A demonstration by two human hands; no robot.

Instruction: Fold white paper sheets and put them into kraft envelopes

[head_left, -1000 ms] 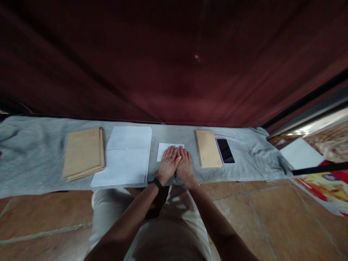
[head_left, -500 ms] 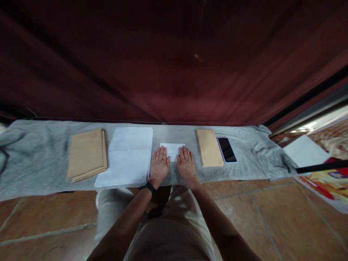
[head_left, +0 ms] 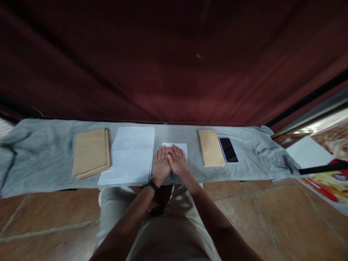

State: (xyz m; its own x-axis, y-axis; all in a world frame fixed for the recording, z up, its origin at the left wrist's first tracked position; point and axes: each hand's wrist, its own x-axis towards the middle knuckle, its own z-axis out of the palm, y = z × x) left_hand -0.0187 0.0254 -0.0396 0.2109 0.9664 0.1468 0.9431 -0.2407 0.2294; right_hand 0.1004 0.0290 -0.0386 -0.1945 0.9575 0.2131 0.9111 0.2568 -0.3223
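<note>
A small white folded paper [head_left: 183, 148] lies flat on the grey cloth, partly covered by both hands. My left hand [head_left: 161, 164], with a dark band on its wrist, rests palm down over the paper's left end, fingers stretched out. Beside it, my right hand [head_left: 178, 161] lies flat on the paper's middle, its thumb meeting the left hand. To the left is a stack of white paper sheets [head_left: 132, 156] with a crease across the top one. Brown envelopes [head_left: 89, 152] lie partly against those sheets. On the right sits a stack of smaller tan envelopes [head_left: 211, 148].
A phone [head_left: 228, 149] with a dark screen lies right of the tan envelopes. The grey cloth [head_left: 255, 152] covers a long narrow surface, backed by a dark red panel [head_left: 174, 79]. At the far right are a white sheet [head_left: 310, 152] and a colourful printed package [head_left: 328, 186].
My right hand has slid left across the small paper, from its right end to its middle, and now touches my left hand. The view has shifted slightly.
</note>
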